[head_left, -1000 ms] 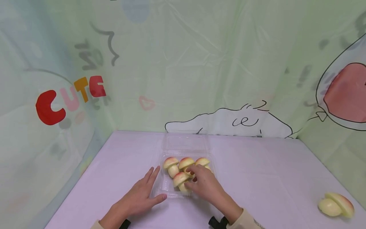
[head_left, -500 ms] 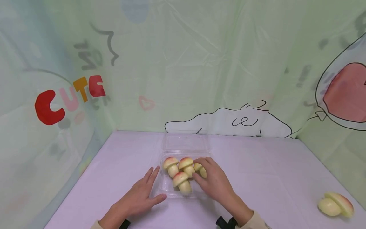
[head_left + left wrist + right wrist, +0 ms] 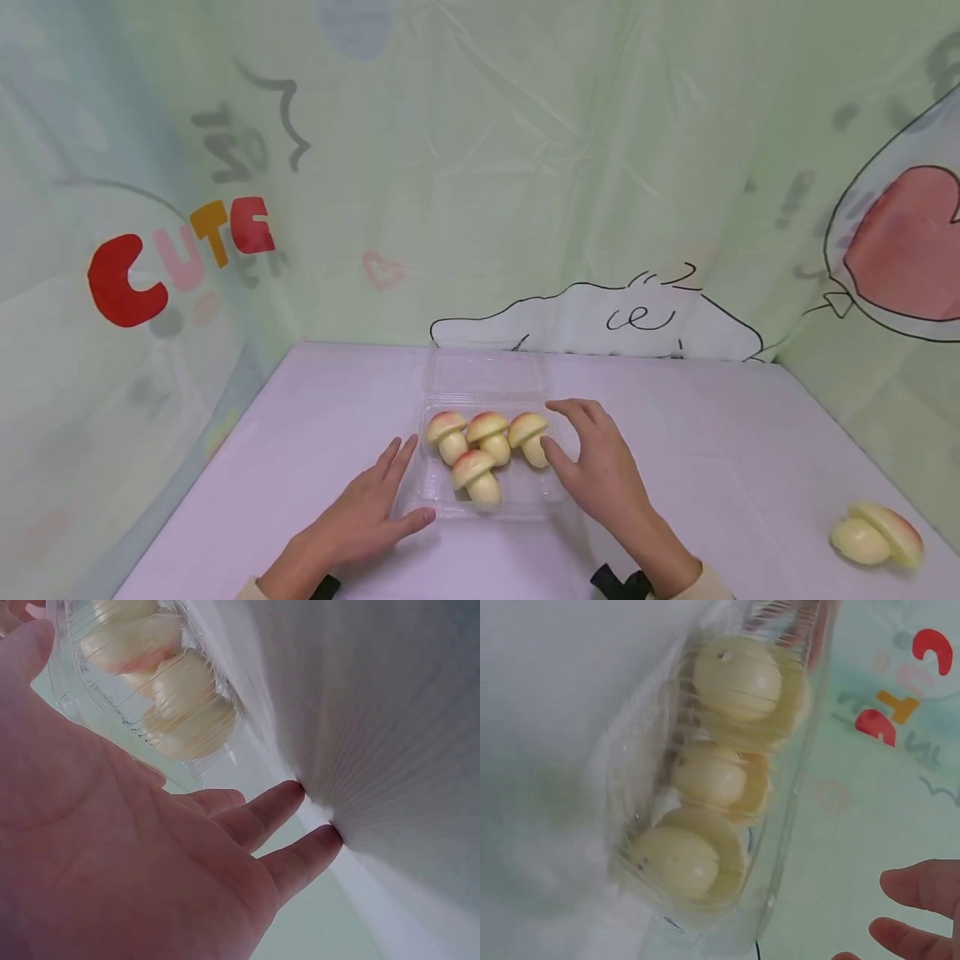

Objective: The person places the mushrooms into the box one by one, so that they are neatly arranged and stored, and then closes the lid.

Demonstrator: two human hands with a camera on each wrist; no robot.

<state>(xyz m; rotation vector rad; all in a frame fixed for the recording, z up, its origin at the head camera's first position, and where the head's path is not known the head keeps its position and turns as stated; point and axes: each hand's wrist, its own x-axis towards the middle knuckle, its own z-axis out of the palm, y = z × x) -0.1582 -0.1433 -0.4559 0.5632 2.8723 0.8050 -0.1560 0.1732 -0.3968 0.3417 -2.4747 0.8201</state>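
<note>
A clear plastic clamshell box [image 3: 521,493] lies on the table with its lid [image 3: 487,372] folded back. Three mushrooms with reddish-yellow caps, among them the rightmost mushroom [image 3: 527,435], line its back half; a front mushroom [image 3: 477,481] lies before them. My left hand [image 3: 363,517] is spread beside the box's left side, and in the left wrist view its fingertips [image 3: 330,831] touch the tabletop. At the box's right edge hovers my right hand [image 3: 600,467], thumb and fingers apart, holding nothing. In the right wrist view only a few of its fingers [image 3: 922,889] show.
Another mushroom [image 3: 873,533] lies on its side near the table's right edge. The pale lilac tabletop [image 3: 697,467] is bounded by printed cloth walls [image 3: 517,183] at the back and both sides. Black wrist straps show below the hands.
My right hand has let go of the rightmost mushroom, withdrawn to the right and spread its fingers, uncovering the mushrooms. My left hand has stayed in place.
</note>
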